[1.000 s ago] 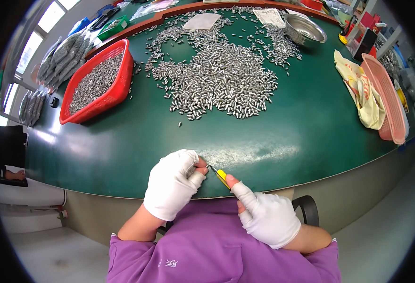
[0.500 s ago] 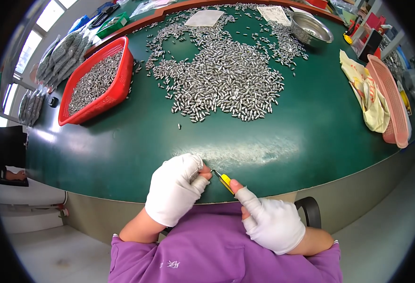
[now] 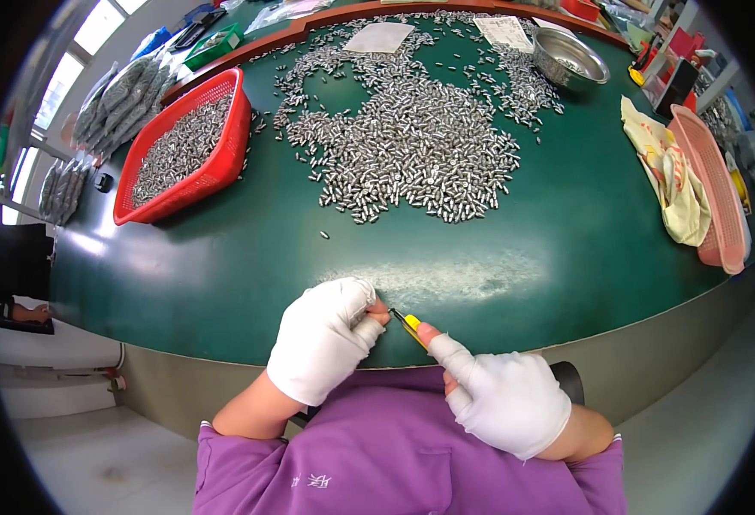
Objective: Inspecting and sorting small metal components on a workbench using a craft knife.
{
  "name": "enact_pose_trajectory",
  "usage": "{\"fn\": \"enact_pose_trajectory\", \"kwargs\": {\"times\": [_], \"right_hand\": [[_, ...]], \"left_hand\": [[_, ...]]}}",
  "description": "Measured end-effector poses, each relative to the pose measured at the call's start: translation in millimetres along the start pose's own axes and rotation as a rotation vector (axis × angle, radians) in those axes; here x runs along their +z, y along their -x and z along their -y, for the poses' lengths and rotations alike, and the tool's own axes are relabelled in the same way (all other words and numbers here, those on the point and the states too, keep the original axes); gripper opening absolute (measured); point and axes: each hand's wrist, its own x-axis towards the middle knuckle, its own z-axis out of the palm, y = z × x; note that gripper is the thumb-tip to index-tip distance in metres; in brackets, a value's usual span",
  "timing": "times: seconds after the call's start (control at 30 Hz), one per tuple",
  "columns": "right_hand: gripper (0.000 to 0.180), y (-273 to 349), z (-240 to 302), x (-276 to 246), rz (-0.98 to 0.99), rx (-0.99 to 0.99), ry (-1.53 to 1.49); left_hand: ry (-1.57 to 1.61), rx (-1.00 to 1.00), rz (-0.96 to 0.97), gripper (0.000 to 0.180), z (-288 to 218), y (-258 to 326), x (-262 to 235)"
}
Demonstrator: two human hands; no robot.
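My left hand (image 3: 322, 337), in a white fingerless glove, is closed in a pinch near the table's front edge. What lies between its bare fingertips is too small and covered to make out. My right hand (image 3: 508, 396), gloved the same way with a wrapped finger, grips a slim yellow-handled tool (image 3: 412, 324). That tool's thin dark tip meets or nearly meets the left fingertips. Beyond the hands, a large pile of small silvery metal parts (image 3: 420, 146), each pointed and bullet-like, spreads over the green table (image 3: 249, 283). One single part (image 3: 324, 234) lies apart from the pile.
A red plastic basket (image 3: 242, 129) full of the same parts stands at left. A steel bowl (image 3: 579, 79) sits far right among loose parts. Along the right edge lie a yellowish cloth bag (image 3: 686, 210) and a pink basket (image 3: 719, 189). Paper sheets (image 3: 379, 37) rest at the back.
Both hands keep nearly the same pose, with the tool still at the left fingertips. My right hand has shifted slightly to the right. The whole view has moved a little.
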Motion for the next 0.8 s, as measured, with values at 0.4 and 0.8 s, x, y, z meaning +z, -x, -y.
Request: {"fn": "enact_pose_trajectory", "kwargs": {"times": [0.4,0.8], "right_hand": [[0.071,-20.6,-77.1,-4.0,-0.657,0.117,0.071],[0.068,-24.7,-94.7,1.9,-0.676,0.151,0.101]], "left_hand": [[1.239,-0.221,0.1,0.01,30.9,-1.6,-29.4],[0.155,-0.129,-0.072,0.012,50.2,-48.4,-41.8]]}}
